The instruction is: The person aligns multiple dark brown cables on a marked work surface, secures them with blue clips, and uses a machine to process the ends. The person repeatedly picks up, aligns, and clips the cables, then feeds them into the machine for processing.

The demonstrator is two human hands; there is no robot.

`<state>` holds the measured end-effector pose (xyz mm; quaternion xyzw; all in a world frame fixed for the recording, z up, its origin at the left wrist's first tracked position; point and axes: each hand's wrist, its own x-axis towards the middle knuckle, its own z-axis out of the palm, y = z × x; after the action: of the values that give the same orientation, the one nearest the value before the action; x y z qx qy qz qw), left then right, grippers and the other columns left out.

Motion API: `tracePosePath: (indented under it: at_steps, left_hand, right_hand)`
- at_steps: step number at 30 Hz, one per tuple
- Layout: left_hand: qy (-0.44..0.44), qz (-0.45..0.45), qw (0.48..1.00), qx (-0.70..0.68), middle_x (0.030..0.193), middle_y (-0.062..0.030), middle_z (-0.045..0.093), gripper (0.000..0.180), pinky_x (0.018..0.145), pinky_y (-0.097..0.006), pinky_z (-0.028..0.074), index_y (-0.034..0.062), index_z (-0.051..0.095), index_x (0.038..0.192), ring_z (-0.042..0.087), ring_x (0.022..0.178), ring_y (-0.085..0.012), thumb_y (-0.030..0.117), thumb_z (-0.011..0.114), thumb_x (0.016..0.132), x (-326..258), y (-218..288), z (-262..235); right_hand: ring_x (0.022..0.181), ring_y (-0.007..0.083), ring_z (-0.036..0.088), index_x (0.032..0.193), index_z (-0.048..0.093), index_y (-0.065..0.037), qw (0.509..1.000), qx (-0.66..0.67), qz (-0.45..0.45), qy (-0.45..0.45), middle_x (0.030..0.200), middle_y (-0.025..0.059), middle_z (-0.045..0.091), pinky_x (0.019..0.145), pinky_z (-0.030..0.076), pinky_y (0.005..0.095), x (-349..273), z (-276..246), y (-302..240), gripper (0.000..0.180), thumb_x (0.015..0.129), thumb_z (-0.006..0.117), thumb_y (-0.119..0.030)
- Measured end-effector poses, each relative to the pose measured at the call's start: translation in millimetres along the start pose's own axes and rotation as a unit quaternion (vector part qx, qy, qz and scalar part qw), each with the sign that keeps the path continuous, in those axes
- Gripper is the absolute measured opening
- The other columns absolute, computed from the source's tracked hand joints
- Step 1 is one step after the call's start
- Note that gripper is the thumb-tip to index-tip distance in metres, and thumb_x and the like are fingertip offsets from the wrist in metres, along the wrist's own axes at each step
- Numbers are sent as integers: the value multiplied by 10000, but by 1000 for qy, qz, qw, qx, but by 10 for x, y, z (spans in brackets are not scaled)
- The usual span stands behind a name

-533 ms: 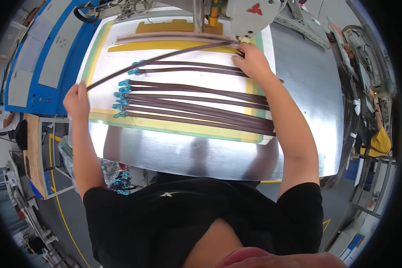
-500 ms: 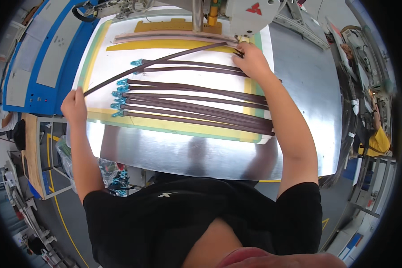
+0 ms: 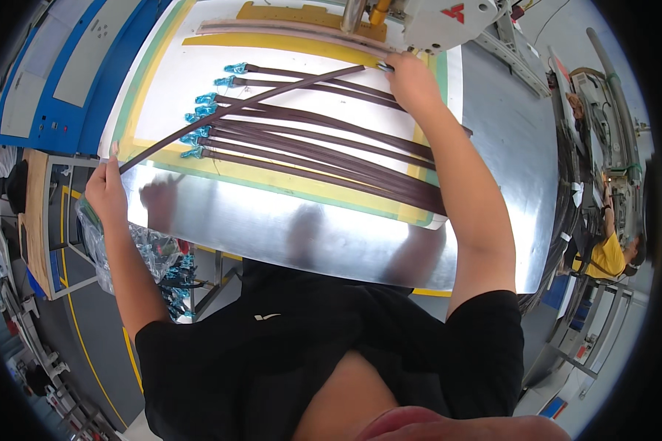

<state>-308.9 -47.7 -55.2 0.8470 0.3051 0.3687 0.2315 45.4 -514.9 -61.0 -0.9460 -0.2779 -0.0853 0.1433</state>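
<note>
From the head view, I have my left hand point(image 3: 107, 195) off the left side of the white sheet point(image 3: 171, 92), its thumb and fingers pinched on the lower-left end of a long, flat, dark brown strip point(image 3: 243, 117). This strip slants up and to the right, passing over the left parts of the other strips; I cannot tell whether it touches them. Its upper end stops near my right fingertips, apart from them.

My right hand point(image 3: 414, 82) is by the upper right part of the sheet, fingers curled around a small, dark, shiny tool point(image 3: 385, 66), mostly hidden in my grasp, so I cannot tell its shape.

Between my arms lie several flat, dark brown strips with shiny light-blue wrapped left ends point(image 3: 309, 118), running side by side toward the right, where my forearm covers part of them. The sheet, edged with yellow and green tape, rests on a shiny silver metal table point(image 3: 331, 246).

Beyond the strips I see a long pinkish bar point(image 3: 287, 31), a flat yellow band point(image 3: 272, 48) just beside it and a white machine head point(image 3: 434, 26) near my right hand. A blue cabinet with grey panels point(image 3: 99, 95) stands at the left.
</note>
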Motion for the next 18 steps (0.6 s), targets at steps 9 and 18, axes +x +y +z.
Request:
tracePosePath:
  at_steps: [9, 18]
  left_hand:
    - [-188, -94, 942, -261, 656, 31, 493, 318, 587, -282, 341, 24, 649, 790, 447, 620, -78, 242, 662, 1021, 197, 501, 189]
    - [-422, 177, 759, -463, 833, -13, 589, 299, 741, -240, 425, 6, 620, 987, 545, 794, -92, 298, 605, 1047, -37, 3072, 605]
  right_hand:
    - [962, 291, 706, 1220, 743, -35, 977, 207, 13, 54, 1013, 141, 728, 846, 546, 400, -347, -348, -268, 309, 935, 755, -156]
    - [747, 91, 655, 1561, 475, 19, 760, 644, -69, -48, 1129, 171, 745, 617, 449, 202, -1225, -1535, -1070, 701, 960, 709, -256]
